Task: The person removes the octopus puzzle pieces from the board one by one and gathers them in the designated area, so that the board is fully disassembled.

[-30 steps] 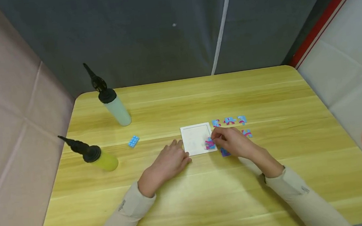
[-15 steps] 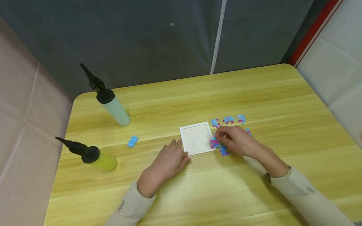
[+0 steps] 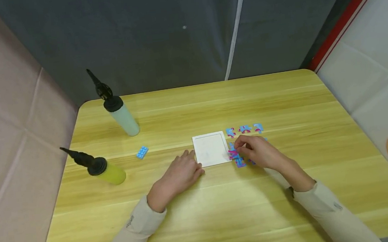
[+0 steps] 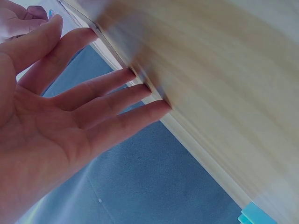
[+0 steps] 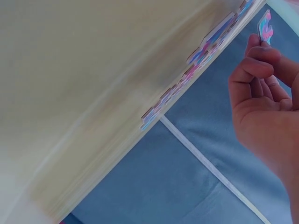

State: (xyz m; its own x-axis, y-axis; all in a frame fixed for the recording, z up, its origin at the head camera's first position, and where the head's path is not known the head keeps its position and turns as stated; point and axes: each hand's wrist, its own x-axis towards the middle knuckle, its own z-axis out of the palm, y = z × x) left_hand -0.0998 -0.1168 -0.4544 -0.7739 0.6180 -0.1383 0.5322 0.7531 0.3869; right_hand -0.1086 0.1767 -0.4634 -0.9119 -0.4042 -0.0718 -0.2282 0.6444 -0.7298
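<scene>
My right hand (image 3: pixel 259 151) pinches a small blue-and-pink jigsaw piece (image 5: pixel 265 29) between thumb and forefinger, raised over the tabletop in the right wrist view. Below and around that hand lie more jigsaw pieces (image 3: pixel 240 163), partly covered by it. The square white puzzle tray (image 3: pixel 211 149), with a thin line inside its rim, lies flat just left of them. At the tray's left edge rests my left hand (image 3: pixel 181 173), palm down. Its fingers (image 4: pixel 117 123) are spread and nearly straight, tips on the table and at the tray's side in the left wrist view.
Three jigsaw pieces (image 3: pixel 245 129) form a row behind the right hand. A blue toy building brick (image 3: pixel 142 152) lies left of the tray. Farther left stand a pale green bottle (image 3: pixel 125 120) and a yellow bottle (image 3: pixel 114 173), both with black pointed tops. A dark curtain (image 3: pixel 136 37) hangs behind.
My right hand has drawn the jigsaw piece rightward, from over the tray's right edge to above the loose pieces beside it. The left hand has stayed at the tray.
</scene>
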